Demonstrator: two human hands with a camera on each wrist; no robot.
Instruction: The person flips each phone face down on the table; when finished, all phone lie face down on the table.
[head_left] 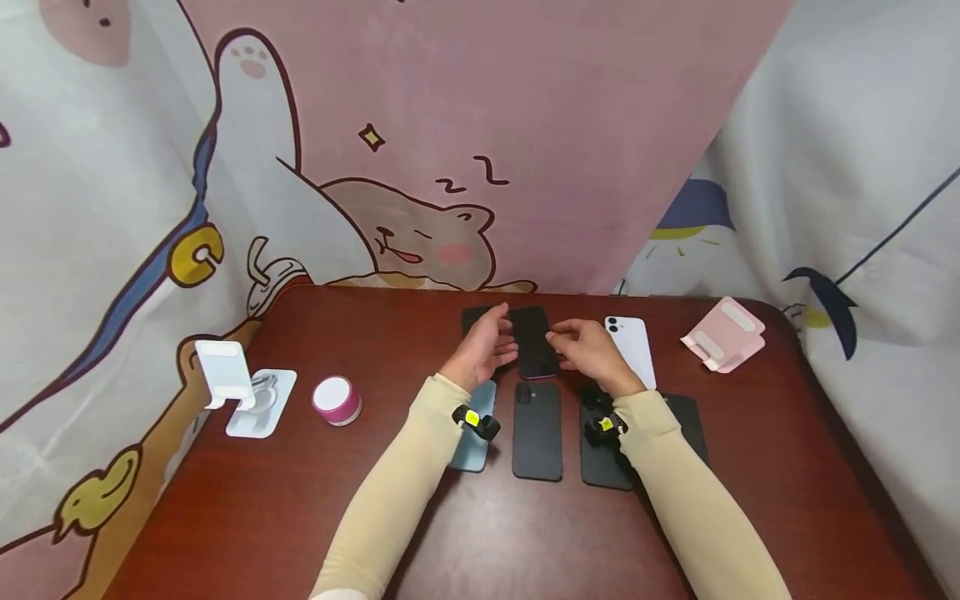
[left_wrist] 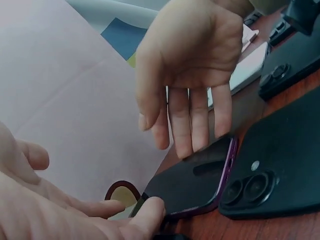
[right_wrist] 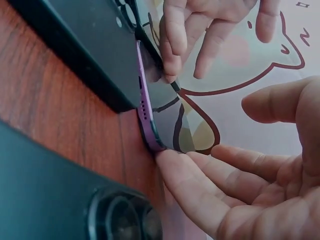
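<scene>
A phone with a purple edge (head_left: 534,343) lies screen up on the table, its port edge towards me. My left hand (head_left: 483,346) is at its left side, fingers spread and loosely bent. At its right side, my right hand (head_left: 592,352) touches the edge with its fingertips; the thumb stands away from the phone in the right wrist view. Neither hand is curled round it. Another dark phone (head_left: 472,317) is partly hidden behind my left hand. Nearer me lie a black phone (head_left: 537,437), camera end away from me, and a light blue phone (head_left: 471,450), partly under my left wrist.
Further dark phones (head_left: 603,454) lie under my right forearm, partly covered. A white phone (head_left: 632,350) and a pink folding stand (head_left: 726,335) are at the right. Leftward stand a white phone stand (head_left: 225,371) and a pink round jar (head_left: 337,402). A patterned curtain (head_left: 562,167) hangs behind the table.
</scene>
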